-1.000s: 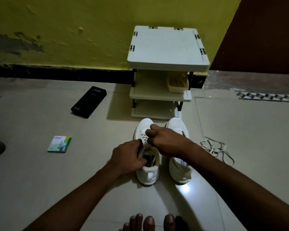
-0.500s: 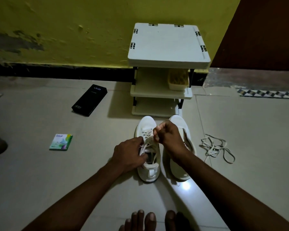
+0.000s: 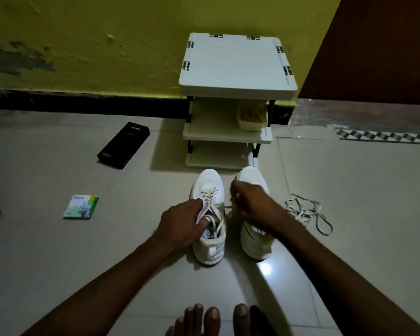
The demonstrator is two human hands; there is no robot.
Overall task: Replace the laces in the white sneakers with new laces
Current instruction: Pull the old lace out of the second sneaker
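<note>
Two white sneakers stand side by side on the tiled floor, toes towards the shelf. The left sneaker (image 3: 207,187) has a white lace (image 3: 210,198) crossed through its eyelets. My left hand (image 3: 182,224) grips this sneaker at its collar, thumb inside the opening. My right hand (image 3: 251,202) is curled above the right sneaker (image 3: 252,175) and pinches the end of the lace, which runs taut from the left sneaker. A loose tangle of laces (image 3: 306,213) lies on the floor to the right.
A white three-tier shelf (image 3: 238,61) stands against the yellow wall just beyond the sneakers, with a small basket (image 3: 251,117) on its middle tier. A black box (image 3: 124,145) and a small green packet (image 3: 81,206) lie to the left. My bare toes (image 3: 214,318) show at the bottom.
My right hand has pulled the lace out to the right, from over the left sneaker to above the right one. The left sneaker's laced front is uncovered. My left hand stays at the collar.
</note>
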